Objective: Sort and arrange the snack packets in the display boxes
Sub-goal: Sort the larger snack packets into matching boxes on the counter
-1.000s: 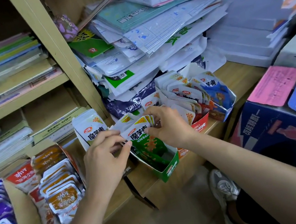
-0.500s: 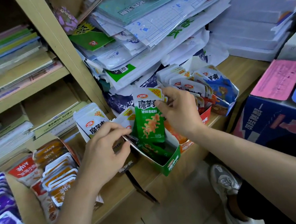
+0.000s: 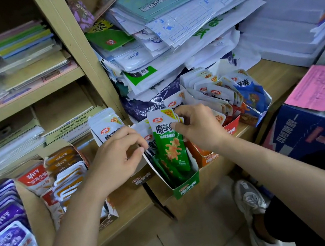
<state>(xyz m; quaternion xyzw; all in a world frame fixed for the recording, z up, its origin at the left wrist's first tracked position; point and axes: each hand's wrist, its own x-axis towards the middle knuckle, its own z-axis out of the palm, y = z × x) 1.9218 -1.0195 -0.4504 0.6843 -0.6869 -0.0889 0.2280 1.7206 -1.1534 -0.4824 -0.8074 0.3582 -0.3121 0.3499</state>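
A green display box (image 3: pixel 187 188) sits at the shelf's front edge with green snack packets standing in it. My right hand (image 3: pixel 198 130) pinches the top of a green-and-white packet (image 3: pixel 170 145) that stands in the box's front. My left hand (image 3: pixel 118 157) grips the box's left wall and the packets behind it. Just behind my left hand stands a grey-white packet stack (image 3: pixel 106 125). To the right, a red box (image 3: pixel 232 127) and a blue box (image 3: pixel 253 95) hold more white-topped packets.
At the left stand boxes of orange packets (image 3: pixel 67 172) and purple packets (image 3: pixel 4 220). Piled papers and plastic bags (image 3: pixel 175 35) lean behind the boxes. A blue carton (image 3: pixel 312 131) stands at the right. My shoe (image 3: pixel 250 198) is on the tiled floor below.
My right hand lifted a green packet up out of the box, then lowered it into the front of the box. My left hand stayed at the box's left side.
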